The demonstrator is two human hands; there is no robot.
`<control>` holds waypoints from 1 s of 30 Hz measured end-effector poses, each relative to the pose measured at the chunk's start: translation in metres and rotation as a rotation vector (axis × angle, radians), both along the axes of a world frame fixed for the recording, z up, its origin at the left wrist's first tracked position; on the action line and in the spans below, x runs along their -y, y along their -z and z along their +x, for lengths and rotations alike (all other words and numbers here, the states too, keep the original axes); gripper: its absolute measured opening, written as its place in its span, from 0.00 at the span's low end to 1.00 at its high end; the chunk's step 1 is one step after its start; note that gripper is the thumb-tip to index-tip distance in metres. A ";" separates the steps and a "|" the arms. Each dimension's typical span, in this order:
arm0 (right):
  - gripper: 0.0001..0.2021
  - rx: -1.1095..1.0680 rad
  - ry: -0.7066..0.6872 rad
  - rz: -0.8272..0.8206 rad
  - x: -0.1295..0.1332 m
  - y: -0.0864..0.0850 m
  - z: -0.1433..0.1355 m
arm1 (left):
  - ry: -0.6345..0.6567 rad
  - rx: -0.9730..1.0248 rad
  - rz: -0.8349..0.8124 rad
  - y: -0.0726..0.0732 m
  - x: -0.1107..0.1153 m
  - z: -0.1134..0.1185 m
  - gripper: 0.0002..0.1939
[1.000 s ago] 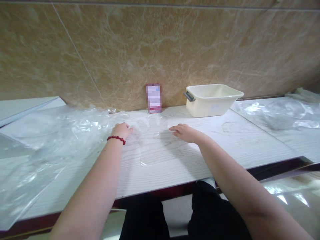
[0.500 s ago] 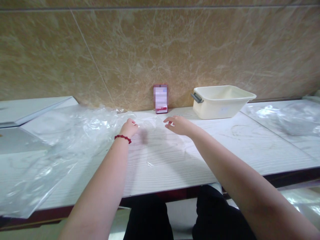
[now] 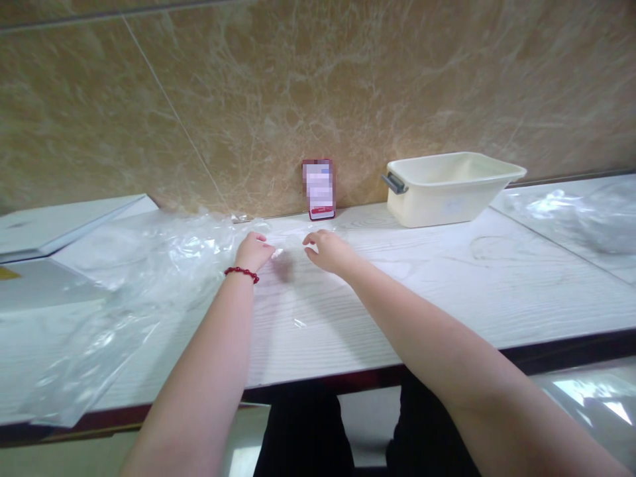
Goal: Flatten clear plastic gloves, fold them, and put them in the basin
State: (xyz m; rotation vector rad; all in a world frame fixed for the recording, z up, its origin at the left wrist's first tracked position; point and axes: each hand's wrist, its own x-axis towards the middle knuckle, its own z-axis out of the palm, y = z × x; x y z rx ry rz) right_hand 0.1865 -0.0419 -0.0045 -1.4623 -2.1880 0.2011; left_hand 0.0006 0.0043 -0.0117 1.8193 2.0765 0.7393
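Observation:
My left hand (image 3: pixel 253 252), with a red bead bracelet (image 3: pixel 242 271) at the wrist, is closed with curled fingers at the right end of the clear plastic bags. A small bit of clear plastic bag (image 3: pixel 277 252) glints at its thumb tip; its outline is hard to make out against the tabletop. Just to the right, my right hand (image 3: pixel 328 252) hovers low over the table with thumb and fingers bent but apart, and nothing shows between them. Heaped clear plastic bags (image 3: pixel 183 248) spread left of my left hand and trail to the front edge.
A phone (image 3: pixel 319 190) leans upright against the marbled wall. To its right stands a cream plastic bin (image 3: pixel 447 204) with a grey handle. More clear plastic (image 3: pixel 596 215) lies far right. A white box (image 3: pixel 59 222) sits at the left. The white wood-grain table (image 3: pixel 338 338) ends near my legs.
My right hand has moved left, closer to my left hand. My left hand stays nearly in place. The view has tilted and shifted slightly.

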 end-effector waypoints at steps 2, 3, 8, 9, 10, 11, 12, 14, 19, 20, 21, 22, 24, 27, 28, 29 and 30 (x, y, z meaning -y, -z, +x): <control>0.09 -0.049 -0.027 0.045 0.000 0.000 0.001 | 0.012 0.094 0.026 -0.005 0.004 0.006 0.17; 0.08 -0.070 -0.043 0.062 0.000 -0.001 0.002 | 0.023 0.148 0.040 -0.007 0.006 0.010 0.18; 0.12 -0.208 -0.066 0.085 -0.003 0.001 0.005 | 0.143 0.466 0.062 -0.012 0.014 0.027 0.20; 0.15 -0.234 -0.068 0.086 -0.003 0.001 0.006 | 0.169 0.513 0.047 -0.012 0.015 0.030 0.20; 0.18 -0.252 -0.079 0.087 -0.004 0.002 0.006 | 0.192 0.543 0.029 -0.012 0.017 0.033 0.20; 0.20 -0.260 -0.098 0.087 -0.004 0.002 0.007 | 0.209 0.559 0.015 -0.012 0.018 0.036 0.20; 0.21 -0.259 -0.121 0.084 -0.003 0.003 0.007 | 0.224 0.564 0.004 -0.012 0.019 0.038 0.20; 0.24 -0.240 -0.155 0.063 -0.002 0.003 0.006 | 0.248 0.566 -0.009 -0.012 0.022 0.042 0.19; 0.26 -0.216 -0.124 0.014 -0.002 0.006 -0.001 | 0.313 0.557 -0.015 -0.012 0.027 0.049 0.17; 0.26 -0.215 -0.113 0.013 -0.003 0.007 -0.003 | 0.324 0.552 -0.013 -0.012 0.028 0.050 0.16; 0.26 -0.214 -0.105 0.012 -0.003 0.008 -0.004 | 0.333 0.546 -0.011 -0.013 0.029 0.051 0.16; 0.25 -0.213 -0.099 0.013 -0.004 0.009 -0.005 | 0.339 0.537 -0.003 -0.013 0.030 0.053 0.15; 0.23 -0.215 -0.087 0.019 -0.005 0.009 -0.005 | 0.342 0.495 0.027 -0.015 0.032 0.053 0.14; 0.19 -0.207 -0.063 0.015 -0.007 0.009 -0.004 | 0.333 0.299 0.048 -0.017 0.032 0.049 0.15; 0.17 -0.197 -0.056 0.013 -0.007 0.010 -0.003 | 0.344 0.205 0.009 -0.016 0.032 0.046 0.16; 0.14 -0.187 -0.051 0.014 -0.008 0.010 -0.001 | 0.357 0.106 -0.049 -0.015 0.031 0.042 0.18; 0.12 -0.177 -0.048 0.017 -0.009 0.010 0.000 | 0.365 0.007 -0.109 -0.013 0.029 0.039 0.20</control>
